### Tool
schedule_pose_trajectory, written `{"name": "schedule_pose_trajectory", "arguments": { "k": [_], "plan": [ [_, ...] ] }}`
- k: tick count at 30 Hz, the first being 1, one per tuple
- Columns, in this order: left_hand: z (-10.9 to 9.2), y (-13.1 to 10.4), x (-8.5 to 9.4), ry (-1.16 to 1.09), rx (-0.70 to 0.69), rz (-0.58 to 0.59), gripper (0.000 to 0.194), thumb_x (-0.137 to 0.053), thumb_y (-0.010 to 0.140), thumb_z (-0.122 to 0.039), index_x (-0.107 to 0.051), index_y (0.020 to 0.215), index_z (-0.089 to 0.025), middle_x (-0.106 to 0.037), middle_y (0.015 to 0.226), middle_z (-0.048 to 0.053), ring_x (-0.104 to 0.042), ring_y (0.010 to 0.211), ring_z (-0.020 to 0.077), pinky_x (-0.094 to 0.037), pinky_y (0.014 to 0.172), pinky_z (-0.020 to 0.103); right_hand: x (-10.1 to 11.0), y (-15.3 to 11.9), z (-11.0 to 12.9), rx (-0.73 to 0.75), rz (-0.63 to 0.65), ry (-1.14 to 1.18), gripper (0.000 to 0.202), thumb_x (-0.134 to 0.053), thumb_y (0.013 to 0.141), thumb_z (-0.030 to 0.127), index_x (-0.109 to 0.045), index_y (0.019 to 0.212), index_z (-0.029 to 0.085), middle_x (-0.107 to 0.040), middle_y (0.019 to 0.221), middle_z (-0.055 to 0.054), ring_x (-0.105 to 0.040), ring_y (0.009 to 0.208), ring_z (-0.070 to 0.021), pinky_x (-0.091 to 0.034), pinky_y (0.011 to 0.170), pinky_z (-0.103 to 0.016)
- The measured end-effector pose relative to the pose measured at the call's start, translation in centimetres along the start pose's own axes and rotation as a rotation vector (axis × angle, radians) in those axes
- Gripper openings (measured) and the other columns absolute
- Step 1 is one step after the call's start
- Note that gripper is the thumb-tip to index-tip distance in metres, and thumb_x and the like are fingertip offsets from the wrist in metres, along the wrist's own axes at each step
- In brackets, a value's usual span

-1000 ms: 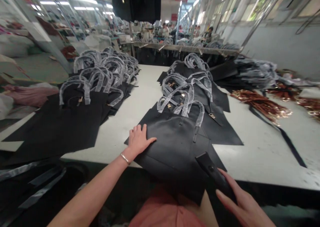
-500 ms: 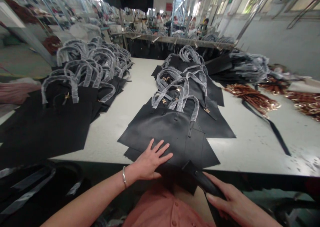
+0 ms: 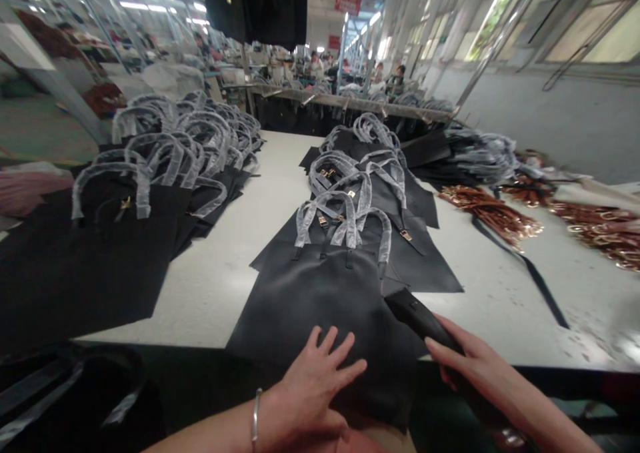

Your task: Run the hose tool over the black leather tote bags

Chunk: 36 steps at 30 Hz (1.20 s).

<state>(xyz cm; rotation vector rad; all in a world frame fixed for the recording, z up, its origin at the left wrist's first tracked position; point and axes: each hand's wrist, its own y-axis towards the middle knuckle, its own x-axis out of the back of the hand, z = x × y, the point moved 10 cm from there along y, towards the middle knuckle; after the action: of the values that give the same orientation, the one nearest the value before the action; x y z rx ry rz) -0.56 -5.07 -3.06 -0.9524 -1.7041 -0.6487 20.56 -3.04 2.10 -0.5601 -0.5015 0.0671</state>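
Observation:
My left hand point(image 3: 320, 380), with a bangle at the wrist, lies with fingers spread on a black leather-like bag panel point(image 3: 310, 293). The panel's near part hangs over the table's front edge, and two plastic-wrapped handles point(image 3: 327, 203) stand at its far end. My right hand point(image 3: 465, 353) is wrapped round a black hand-held tool point(image 3: 420, 316) with a wide, flat head; its exact kind I cannot make out. The tool's head is over the panel's right side; whether it touches is unclear. More black panels with wrapped handles and gold clasps lie beneath and behind.
To the left lies a stack of black bag panels point(image 3: 95, 260) with wrapped handles. Brown straps with gold rings point(image 3: 493, 213) and a black strap point(image 3: 535, 283) lie to the right on the white table point(image 3: 200, 293). Black pieces point(image 3: 255, 6) hang overhead; people work far behind.
The top panel has slid toward me over the front edge, with my left hand flat on it. My right hand has brought the tool up and forward to the panel's right side.

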Motion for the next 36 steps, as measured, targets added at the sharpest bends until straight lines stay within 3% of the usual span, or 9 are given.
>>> {"name": "schedule_pose_trajectory", "arguments": {
  "k": [2, 4, 6, 9, 12, 18, 23, 30, 36],
  "plan": [
    [-1.6, 0.6, 0.1, -0.078, -0.041, -0.001, 0.086, -0.06, 0.071, -0.071, -0.032, 0.144, -0.033, -0.033, 0.15, 0.012, -0.036, 0.129, 0.0431, -0.029, 0.101, 0.064, 0.3, 0.7, -0.1, -0.023, 0.007, 0.019, 0.072, -0.058, 0.079, 0.051, -0.039, 0.139, 0.016, -0.056, 0.058, 0.004, -0.055, 0.051, -0.0166, -0.044, 0.048, -0.026],
    [-1.4, 1.9, 1.3, -0.147, -0.025, -0.047, 0.071, -0.053, 0.082, -0.063, -0.033, 0.143, -0.032, -0.042, 0.144, 0.01, -0.045, 0.123, 0.0341, -0.038, 0.099, 0.053, 0.1, 1.5, 0.2, -0.026, 0.022, 0.034, 0.07, -0.059, 0.078, 0.051, -0.04, 0.137, 0.017, -0.056, 0.059, 0.005, -0.055, 0.05, -0.0155, -0.043, 0.047, -0.025],
    [0.9, 3.7, 3.2, -0.155, 0.075, -0.154, 0.059, -0.05, 0.089, -0.052, -0.035, 0.142, -0.03, -0.044, 0.143, 0.01, -0.046, 0.122, 0.0287, -0.04, 0.099, 0.046, -0.3, 2.3, 0.8, -0.019, 0.038, 0.038, 0.068, -0.06, 0.078, 0.05, -0.042, 0.135, 0.017, -0.053, 0.057, 0.006, -0.054, 0.048, -0.0149, -0.042, 0.046, -0.024],
    [4.9, 5.6, 4.9, -0.076, 0.241, -0.291, 0.055, -0.052, 0.088, -0.049, -0.043, 0.137, -0.025, -0.038, 0.146, 0.013, -0.036, 0.13, 0.0326, -0.032, 0.104, 0.051, -1.0, 3.6, 2.2, 0.021, 0.082, 0.036, 0.062, -0.06, 0.08, 0.048, -0.045, 0.133, 0.019, -0.052, 0.055, 0.007, -0.055, 0.048, -0.0147, -0.043, 0.045, -0.024],
    [6.3, 6.2, 3.6, -0.049, 0.288, -0.284, 0.058, -0.053, 0.084, -0.057, -0.048, 0.133, -0.025, -0.038, 0.145, 0.015, -0.035, 0.13, 0.0377, -0.03, 0.103, 0.058, -1.3, 5.1, 3.3, 0.059, 0.098, 0.031, 0.053, -0.059, 0.082, 0.045, -0.049, 0.128, 0.02, -0.054, 0.058, 0.007, -0.056, 0.048, -0.0139, -0.043, 0.045, -0.023],
    [5.3, 5.1, 0.5, -0.123, 0.305, -0.234, 0.064, -0.049, 0.084, -0.061, -0.042, 0.138, -0.028, -0.035, 0.147, 0.014, -0.032, 0.131, 0.0394, -0.031, 0.102, 0.06, -2.0, 7.8, 4.1, -0.035, 0.175, 0.104, 0.035, -0.059, 0.084, 0.045, -0.054, 0.108, 0.02, -0.052, 0.062, 0.007, -0.054, 0.045, -0.0095, -0.041, 0.042, -0.019],
    [5.3, 5.1, 1.2, -0.146, 0.3, -0.297, 0.06, -0.051, 0.084, -0.059, -0.044, 0.135, -0.028, -0.036, 0.145, 0.015, -0.035, 0.129, 0.0374, -0.029, 0.104, 0.06, -1.9, 8.9, 5.2, -0.024, 0.171, 0.115, 0.029, -0.059, 0.085, 0.045, -0.053, 0.096, 0.02, -0.052, 0.063, 0.006, -0.054, 0.045, -0.0086, -0.042, 0.041, -0.018],
    [5.2, 4.9, 1.7, -0.214, 0.292, -0.3, 0.062, -0.053, 0.084, -0.058, -0.043, 0.137, -0.028, -0.023, 0.153, 0.015, -0.026, 0.138, 0.037, -0.026, 0.109, 0.056, -1.7, 9.8, 4.1, -0.105, 0.211, 0.145, 0.034, -0.061, 0.083, 0.049, -0.052, 0.099, 0.02, -0.055, 0.064, 0.005, -0.055, 0.044, -0.0092, -0.042, 0.041, -0.019],
    [5.2, 4.5, 2.6, -0.24, 0.327, -0.305, 0.059, -0.053, 0.085, -0.058, -0.046, 0.135, -0.028, -0.024, 0.154, 0.013, -0.026, 0.138, 0.0346, -0.022, 0.111, 0.051, 1.5, 11.0, 7.5, 0.108, -0.068, 0.052, 0.038, -0.063, 0.081, 0.046, -0.053, 0.11, 0.022, -0.053, 0.059, 0.007, -0.055, 0.049, -0.0115, -0.044, 0.046, -0.021]
  ]
}}
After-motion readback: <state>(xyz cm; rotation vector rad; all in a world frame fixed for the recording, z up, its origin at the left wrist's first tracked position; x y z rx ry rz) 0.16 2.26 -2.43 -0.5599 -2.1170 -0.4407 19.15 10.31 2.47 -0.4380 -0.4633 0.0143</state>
